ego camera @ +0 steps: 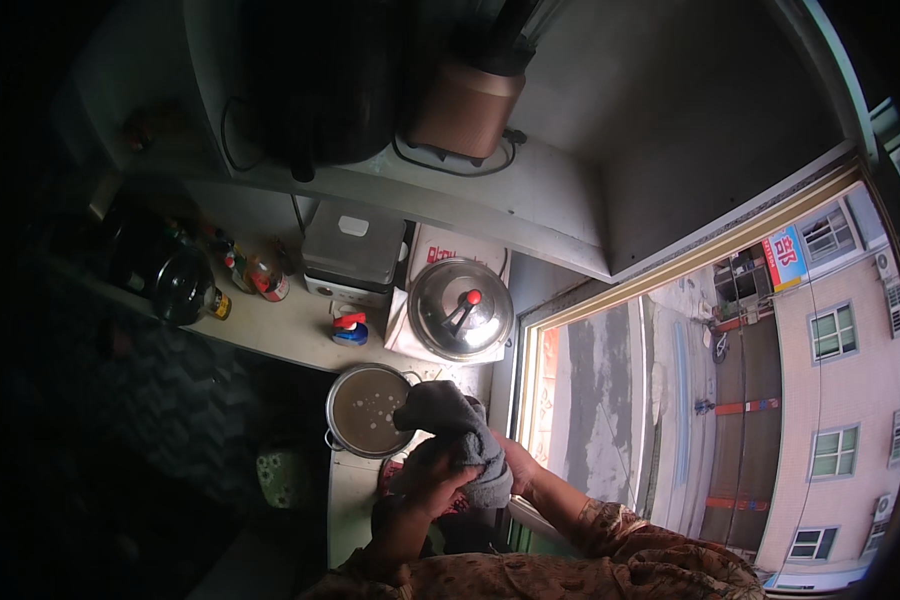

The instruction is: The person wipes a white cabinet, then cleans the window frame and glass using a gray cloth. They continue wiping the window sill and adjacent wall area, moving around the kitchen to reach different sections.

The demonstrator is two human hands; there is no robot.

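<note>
Both of my hands hold a bunched grey cloth (pixel 480 457) beside a round metal pot. My left hand (pixel 439 484) grips its near left side, fingers curled into the fabric. Around its right side is my right hand (pixel 519 463), its fingers partly hidden behind the cloth. The cloth's upper fold hangs at the right rim of the metal pot (pixel 333 412), which contains cloudy brownish liquid with pale bubbles on top. Beyond the pot, a round metal lid (pixel 487 319) with a red-tipped black handle lies over a white cloth or box.
The counter (pixel 307 337) holds a blue bottle with a red top (pixel 351 330), a grey-lidded appliance (pixel 352 244), sauce bottles (pixel 268 279) and a large dark bottle (pixel 184 285). A shelf above bears a copper-coloured blender base (pixel 469 109). A window frame (pixel 526 382) runs along the right.
</note>
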